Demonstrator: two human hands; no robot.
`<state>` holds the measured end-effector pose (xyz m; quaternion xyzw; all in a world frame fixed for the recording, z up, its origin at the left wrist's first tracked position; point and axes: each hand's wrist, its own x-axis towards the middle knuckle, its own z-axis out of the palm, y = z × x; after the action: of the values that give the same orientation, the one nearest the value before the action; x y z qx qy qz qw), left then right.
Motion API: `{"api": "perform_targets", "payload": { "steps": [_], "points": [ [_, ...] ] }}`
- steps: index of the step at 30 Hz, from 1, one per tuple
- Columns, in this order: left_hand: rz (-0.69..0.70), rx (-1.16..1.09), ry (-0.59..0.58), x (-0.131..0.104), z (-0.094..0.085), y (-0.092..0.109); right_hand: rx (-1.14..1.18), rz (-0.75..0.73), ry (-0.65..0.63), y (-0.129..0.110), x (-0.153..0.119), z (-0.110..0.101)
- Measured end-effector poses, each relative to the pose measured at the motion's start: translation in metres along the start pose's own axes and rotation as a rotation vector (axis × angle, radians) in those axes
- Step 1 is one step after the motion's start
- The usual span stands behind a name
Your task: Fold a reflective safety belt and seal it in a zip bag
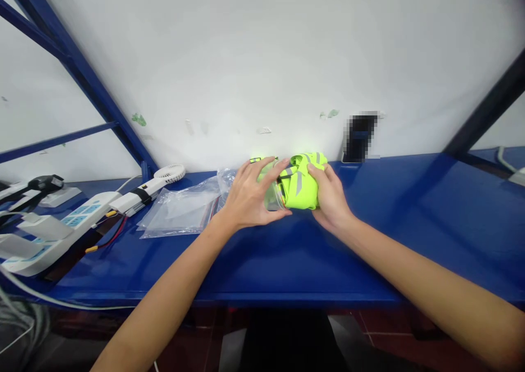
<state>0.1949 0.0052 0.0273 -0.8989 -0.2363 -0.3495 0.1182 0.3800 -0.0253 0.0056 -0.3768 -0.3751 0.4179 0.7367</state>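
A folded neon-yellow reflective vest with grey stripes is held just above the blue shelf, between my two hands. My right hand grips its right side, thumb on top and fingers curled behind. At its left end is a clear plastic bag, its opening edge beside the vest. My left hand is curved around this bag, thumb below and fingers above. Some yellow fabric shows through the plastic, and how far in it reaches is partly hidden by my fingers.
Flat clear bags lie left of my left hand. Farther left are a small white fan, a white power strip with plugs, and a cable with yellow connectors. A phone leans against the wall, right of the vest. Blue posts frame the shelf.
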Motion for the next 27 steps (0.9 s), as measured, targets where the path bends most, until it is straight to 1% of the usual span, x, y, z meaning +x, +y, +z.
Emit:
{"api": "perform_targets", "payload": {
  "steps": [3,5,7,10,13,16,19,23,27],
  "points": [
    [-0.036,0.046,0.004,0.001,0.008,0.007,-0.185,-0.150,0.088,0.007,0.004,-0.007],
    [-0.045,0.071,-0.005,-0.002,0.012,0.010,-0.292,-0.227,0.112,0.010,0.004,-0.010],
    [-0.047,0.083,-0.015,-0.005,0.015,0.012,-0.372,-0.276,0.097,0.009,0.000,-0.009],
    [-0.029,0.079,-0.025,-0.008,0.018,0.017,-0.447,-0.323,0.026,0.005,-0.007,-0.004],
    [0.013,0.073,-0.022,-0.010,0.022,0.024,-0.462,-0.346,-0.021,0.003,-0.012,0.000],
    [0.034,0.095,-0.011,-0.010,0.027,0.031,-0.471,-0.360,-0.010,0.004,-0.013,0.001],
    [0.022,0.124,-0.015,-0.011,0.030,0.036,-0.472,-0.340,0.002,0.006,-0.013,0.001],
    [-0.074,0.161,-0.027,-0.011,0.031,0.039,-0.455,-0.298,0.000,0.005,-0.014,0.002],
    [-0.180,0.181,-0.006,-0.011,0.030,0.041,-0.493,-0.336,0.001,0.001,-0.015,0.003]
  ]
}}
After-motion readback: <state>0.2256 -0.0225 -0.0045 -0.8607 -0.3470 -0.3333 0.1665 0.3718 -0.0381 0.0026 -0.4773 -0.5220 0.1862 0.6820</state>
